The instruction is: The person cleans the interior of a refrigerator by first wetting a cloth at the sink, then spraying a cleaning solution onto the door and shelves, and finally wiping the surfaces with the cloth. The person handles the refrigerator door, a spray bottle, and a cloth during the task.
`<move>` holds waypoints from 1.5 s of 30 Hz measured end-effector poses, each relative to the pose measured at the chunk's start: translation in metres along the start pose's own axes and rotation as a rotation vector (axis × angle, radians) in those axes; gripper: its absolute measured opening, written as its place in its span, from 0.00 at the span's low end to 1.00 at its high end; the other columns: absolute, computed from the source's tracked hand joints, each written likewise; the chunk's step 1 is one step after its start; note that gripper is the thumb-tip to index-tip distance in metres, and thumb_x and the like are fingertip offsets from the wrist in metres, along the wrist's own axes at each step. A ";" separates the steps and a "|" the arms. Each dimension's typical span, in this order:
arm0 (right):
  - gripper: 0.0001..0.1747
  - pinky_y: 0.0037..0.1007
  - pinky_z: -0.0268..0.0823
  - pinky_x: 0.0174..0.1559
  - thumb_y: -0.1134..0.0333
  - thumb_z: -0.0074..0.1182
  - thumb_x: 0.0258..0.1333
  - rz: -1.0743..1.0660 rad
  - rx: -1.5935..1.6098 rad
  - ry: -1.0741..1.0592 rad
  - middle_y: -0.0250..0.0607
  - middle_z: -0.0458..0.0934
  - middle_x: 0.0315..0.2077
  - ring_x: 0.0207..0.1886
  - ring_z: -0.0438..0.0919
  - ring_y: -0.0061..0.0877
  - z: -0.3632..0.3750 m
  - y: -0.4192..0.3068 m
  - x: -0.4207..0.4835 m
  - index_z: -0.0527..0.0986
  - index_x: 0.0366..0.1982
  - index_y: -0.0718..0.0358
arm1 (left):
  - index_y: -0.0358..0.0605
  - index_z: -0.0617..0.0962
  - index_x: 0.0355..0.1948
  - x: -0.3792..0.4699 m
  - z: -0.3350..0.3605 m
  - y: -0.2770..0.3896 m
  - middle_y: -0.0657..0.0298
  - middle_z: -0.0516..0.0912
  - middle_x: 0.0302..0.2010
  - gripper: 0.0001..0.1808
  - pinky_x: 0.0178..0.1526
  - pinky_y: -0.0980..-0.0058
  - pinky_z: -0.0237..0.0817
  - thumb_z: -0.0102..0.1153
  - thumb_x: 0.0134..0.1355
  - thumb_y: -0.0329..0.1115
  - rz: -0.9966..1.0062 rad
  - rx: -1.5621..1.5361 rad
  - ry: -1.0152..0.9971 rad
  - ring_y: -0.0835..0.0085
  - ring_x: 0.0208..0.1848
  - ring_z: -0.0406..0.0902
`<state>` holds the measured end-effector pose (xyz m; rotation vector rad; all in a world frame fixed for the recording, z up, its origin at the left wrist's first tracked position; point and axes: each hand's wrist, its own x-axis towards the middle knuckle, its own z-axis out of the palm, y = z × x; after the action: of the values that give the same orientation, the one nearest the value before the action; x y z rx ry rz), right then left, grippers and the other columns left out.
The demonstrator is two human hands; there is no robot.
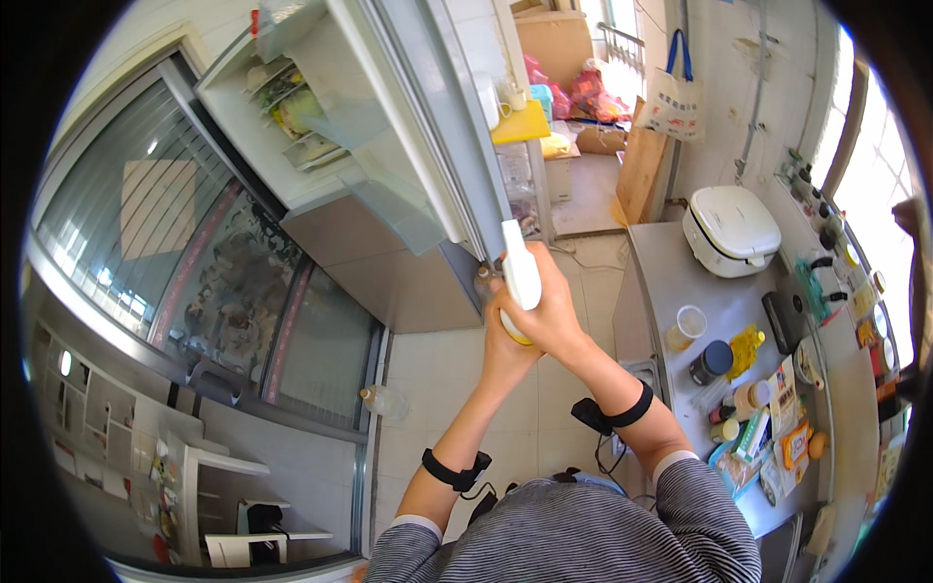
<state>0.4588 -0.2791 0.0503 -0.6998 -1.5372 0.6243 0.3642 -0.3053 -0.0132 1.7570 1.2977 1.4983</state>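
Note:
Both of my hands are together in front of me around a white spray bottle [522, 275] with a narrow upper tip and a bit of yellow near its base. My right hand [555, 300] wraps it from the right. Lower down, my left hand [501, 344] closes around it too, partly covered by the right one. Most of the bottle's body is hidden by the fingers. Just beyond the hands stands the open refrigerator door [437, 109], with its edge close to the bottle's tip. A clear bottle [484, 277] partly shows behind my fingers.
The refrigerator's glass shelves [397, 218] jut out at the left, with vegetables [291, 109] inside. A clear bottle [386, 402] stands on the tiled floor by a sliding glass door [240, 291]. The metal counter [656, 270] on the right bears a white rice cooker [732, 229], jars and packets.

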 end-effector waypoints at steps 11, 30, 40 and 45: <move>0.19 0.37 0.71 0.44 0.67 0.60 0.55 -0.199 -0.397 -0.557 0.43 0.78 0.36 0.44 0.78 0.38 -0.096 -0.033 0.014 0.74 0.49 0.63 | 0.45 0.71 0.53 -0.028 -0.060 -0.010 0.61 0.80 0.47 0.38 0.54 0.68 0.68 0.76 0.39 0.37 -0.315 -0.488 -0.812 0.72 0.49 0.77; 0.17 0.37 0.69 0.36 0.55 0.54 0.58 -0.473 -0.547 -0.877 0.41 0.75 0.28 0.36 0.75 0.38 -0.055 -0.039 0.008 0.74 0.32 0.64 | 0.44 0.73 0.51 -0.040 -0.130 -0.031 0.68 0.79 0.38 0.39 0.46 0.74 0.69 0.79 0.37 0.38 -0.397 -0.497 -0.995 0.77 0.41 0.76; 0.15 0.38 0.70 0.34 0.58 0.58 0.56 -0.519 -0.559 -0.805 0.40 0.75 0.25 0.33 0.75 0.37 -0.035 -0.032 0.000 0.74 0.31 0.65 | 0.46 0.75 0.46 -0.049 -0.140 -0.036 0.64 0.79 0.43 0.37 0.51 0.68 0.68 0.78 0.34 0.43 -0.408 -0.479 -0.912 0.73 0.47 0.76; 0.19 0.37 0.67 0.36 0.53 0.54 0.62 -0.180 -0.155 -0.826 0.44 0.74 0.27 0.31 0.74 0.36 -0.030 -0.031 0.000 0.73 0.30 0.64 | 0.45 0.73 0.49 -0.048 -0.144 -0.023 0.63 0.79 0.44 0.38 0.51 0.68 0.68 0.77 0.36 0.42 -0.441 -0.539 -0.928 0.73 0.47 0.75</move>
<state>0.4864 -0.2997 0.0756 -0.4154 -2.4021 0.7019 0.2235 -0.3677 -0.0152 1.3806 0.6363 0.5527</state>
